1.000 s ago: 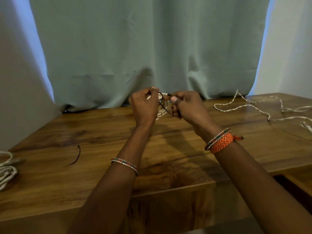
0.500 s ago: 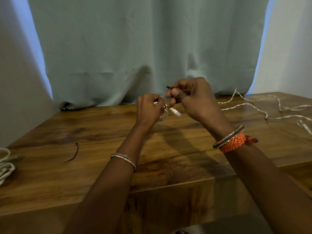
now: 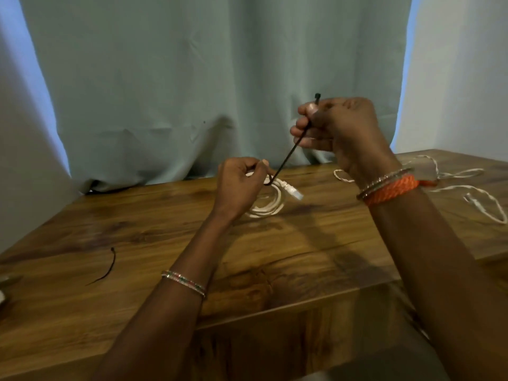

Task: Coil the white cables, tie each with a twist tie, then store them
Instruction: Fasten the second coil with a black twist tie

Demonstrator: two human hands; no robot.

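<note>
One coiled white cable (image 3: 268, 200) is held just above the wooden table (image 3: 288, 257), near its far edge and in front of the curtain (image 3: 220, 78). Several loops are gathered in the coil, and one plug end (image 3: 294, 191) is seen sticking out to the right of it. The upper part of the coil is gripped by the left hand (image 3: 239, 185), whose fingers are curled round the loops with the thumb pressed on top.

One black tie (image 3: 291, 149) is passed round the coil at the left thumb and is drawn taut, slanting up and to the right. Its upper part is pinched by the right hand (image 3: 338, 127) between thumb and curled fingers, well above the table; the small head of the tie is seen just above the thumb.

A second black tie (image 3: 108, 268) is left lying loose on the table, well to the left of the hands and touched by nothing.

One more white cable (image 3: 467, 188) is spread uncoiled over the right side of the table, partly hidden behind the right wrist. A small pale shape at the left edge is cut off and cannot be identified.

Two wrists are adorned: one thin beaded bracelet (image 3: 184, 283) is worn on the left, and one orange woven band (image 3: 393, 188) beside a metal bangle (image 3: 382, 180) on the right.
</note>
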